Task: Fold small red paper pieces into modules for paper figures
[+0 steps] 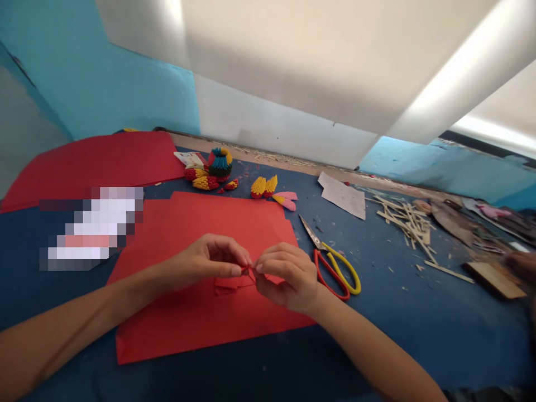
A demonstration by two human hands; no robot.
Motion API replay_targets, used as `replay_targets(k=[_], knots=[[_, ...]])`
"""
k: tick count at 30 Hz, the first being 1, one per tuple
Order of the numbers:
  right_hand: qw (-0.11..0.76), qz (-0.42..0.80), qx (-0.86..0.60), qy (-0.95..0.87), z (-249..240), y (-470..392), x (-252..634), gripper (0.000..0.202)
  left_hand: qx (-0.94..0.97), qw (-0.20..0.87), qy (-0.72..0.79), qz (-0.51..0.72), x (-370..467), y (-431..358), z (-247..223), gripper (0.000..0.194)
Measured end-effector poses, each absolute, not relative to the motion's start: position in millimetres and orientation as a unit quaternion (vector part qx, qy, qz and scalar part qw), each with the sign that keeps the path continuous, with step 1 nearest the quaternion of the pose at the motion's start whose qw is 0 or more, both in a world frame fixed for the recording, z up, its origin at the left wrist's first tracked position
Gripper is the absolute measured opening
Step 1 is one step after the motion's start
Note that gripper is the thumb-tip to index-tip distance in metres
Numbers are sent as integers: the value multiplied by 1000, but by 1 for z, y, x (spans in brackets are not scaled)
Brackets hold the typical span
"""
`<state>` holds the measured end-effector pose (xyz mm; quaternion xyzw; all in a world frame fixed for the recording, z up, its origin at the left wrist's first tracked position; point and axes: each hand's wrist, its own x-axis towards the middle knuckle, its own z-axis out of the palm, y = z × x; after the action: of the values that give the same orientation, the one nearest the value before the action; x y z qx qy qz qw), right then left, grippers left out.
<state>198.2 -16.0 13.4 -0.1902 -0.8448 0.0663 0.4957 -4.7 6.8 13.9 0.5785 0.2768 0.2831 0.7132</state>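
Both hands meet over a large red paper sheet (180, 329) lying on the blue table. My left hand (220, 257) pinches a small piece of red paper (247, 270) between thumb and fingers. Facing it, my right hand (288, 273) grips the same small piece with its fingertips, which partly hide it. Just below the fingers, a few small red paper strips (226, 286) rest on the sheet. Scissors (330, 259) with one red and one yellow handle lie beside my right hand, blades slightly apart.
Folded-paper models (220, 163) in yellow, red and blue stand behind the sheet, with yellow-red pieces (264, 186) nearby. Another red sheet (96, 162) lies back left. A white paper (343, 194), thin sticks (410, 223) and a wooden block (494, 279) are rightward. Another person's hand (521, 265) shows at right.
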Motion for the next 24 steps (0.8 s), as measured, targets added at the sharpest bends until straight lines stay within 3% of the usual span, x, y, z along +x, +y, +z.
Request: replay_targets(k=[10, 14, 19, 24], knots=[[455, 12, -188, -870, 15, -17, 201, 15, 584, 707, 295, 269, -3, 6, 14, 15], [409, -79, -152, -896, 22, -18, 205, 6, 576, 707, 300, 279, -2, 6, 11, 16], [372, -194, -115, -900, 33, -19, 206, 12, 568, 711, 300, 287, -2, 6, 8, 16], [363, -135, -129, -913, 33, -18, 208, 10, 588, 690, 312, 284, -3, 7, 11, 18]])
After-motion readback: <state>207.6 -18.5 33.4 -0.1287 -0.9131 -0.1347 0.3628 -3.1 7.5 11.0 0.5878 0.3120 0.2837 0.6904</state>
